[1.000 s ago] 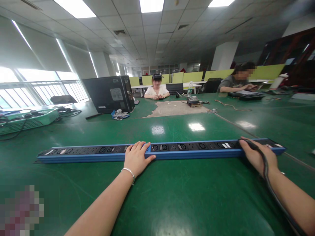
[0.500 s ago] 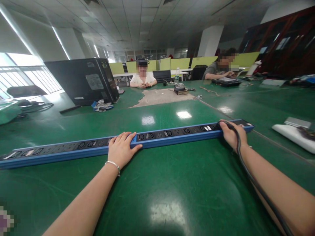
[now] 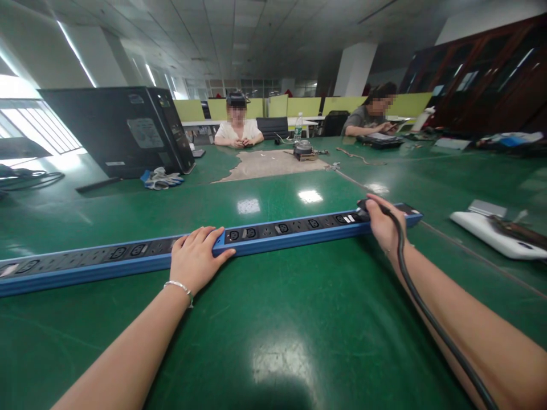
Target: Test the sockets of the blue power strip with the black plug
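A long blue power strip (image 3: 273, 245) with black sockets along its top lies across the green table, running from the left edge to the right. My left hand (image 3: 194, 253) grips it near the middle, fingers over the top and thumb along the near side. Close to the strip's right end, my right hand (image 3: 387, 222) is closed around a black plug (image 3: 363, 205), whose tip is at the sockets. Whether the plug sits in a socket cannot be made out. From the plug, a black power cord (image 3: 427, 319) runs down over my right forearm.
A black computer case (image 3: 145, 134) stands at the back left, with gloves (image 3: 161, 179) beside it. White equipment (image 3: 491, 234) lies at the right. Across the table sit two people. A bottle (image 3: 298, 126) and a round dark object (image 3: 302, 148) stand farther back.
The view has turned slightly right, so everything sits farther left. The plug in my right hand now appears slightly raised and more visible. My left hand keeps its place on the strip.
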